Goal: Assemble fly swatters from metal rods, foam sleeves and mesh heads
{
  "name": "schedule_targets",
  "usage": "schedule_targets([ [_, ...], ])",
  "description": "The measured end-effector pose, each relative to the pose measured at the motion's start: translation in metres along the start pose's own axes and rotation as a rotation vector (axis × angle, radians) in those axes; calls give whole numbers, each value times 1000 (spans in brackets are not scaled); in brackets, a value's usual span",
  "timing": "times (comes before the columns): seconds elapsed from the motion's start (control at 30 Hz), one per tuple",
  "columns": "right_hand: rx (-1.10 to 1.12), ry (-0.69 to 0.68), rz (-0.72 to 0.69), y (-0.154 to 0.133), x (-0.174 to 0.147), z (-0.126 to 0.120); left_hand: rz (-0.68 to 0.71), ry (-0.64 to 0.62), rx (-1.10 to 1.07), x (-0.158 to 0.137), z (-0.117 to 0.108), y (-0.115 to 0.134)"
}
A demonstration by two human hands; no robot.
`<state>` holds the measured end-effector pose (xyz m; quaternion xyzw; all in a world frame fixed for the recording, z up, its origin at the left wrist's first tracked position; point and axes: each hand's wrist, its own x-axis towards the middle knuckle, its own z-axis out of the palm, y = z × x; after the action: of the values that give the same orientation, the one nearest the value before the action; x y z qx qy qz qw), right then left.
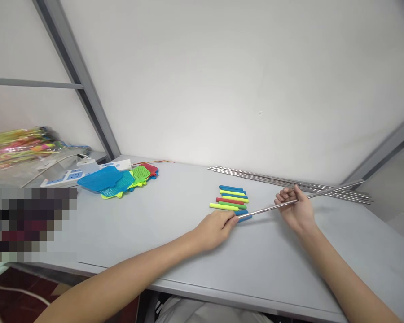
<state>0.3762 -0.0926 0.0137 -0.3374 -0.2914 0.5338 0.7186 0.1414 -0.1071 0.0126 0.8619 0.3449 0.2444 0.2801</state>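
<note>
A thin silvery metal rod (pixel 267 209) slants above the table between my two hands. My left hand (pixel 216 228) is closed round its lower left end, which the fingers hide. Farther along, my right hand (pixel 296 210) is palm up, the rod lying between thumb and curled fingers. Just past my left hand lie several coloured plastic handles (pixel 230 201) in blue, yellow, red and green, roughly side by side. Behind my right hand, a bundle of similar metal rods (pixel 256 174) rests along the wall. Several fly swatter heads (pixel 99 178) in blue, green and red lie overlapped at the left.
White power strips (pixel 59 178) with a cable sit behind the swatter heads. Clear-wrapped colourful goods (pixel 16 146) are piled at the far left. Grey metal posts (pixel 84 80) stand at both sides. The grey table (pixel 148 251) ends in a front edge near my body.
</note>
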Motion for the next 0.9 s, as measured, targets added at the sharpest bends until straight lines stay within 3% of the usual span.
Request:
schedule_targets([
  [0.1,138,-99,85,-1,2,-2,-77,-94,-205,-3,6,3],
  [0.27,216,-153,166,4,-6,5,-371,-587,-922,-6,9,5],
  [0.37,230,-159,190,9,-12,9,-501,-752,-1159,-6,9,4],
  [0.5,192,-138,183,16,-17,11,-631,-830,-1360,-7,10,3],
  [0.73,148,-119,127,28,-21,9,-679,-825,-1405,-6,9,7],
  [0.9,144,-118,124,34,-25,7,-691,-889,-1483,-6,10,1],
])
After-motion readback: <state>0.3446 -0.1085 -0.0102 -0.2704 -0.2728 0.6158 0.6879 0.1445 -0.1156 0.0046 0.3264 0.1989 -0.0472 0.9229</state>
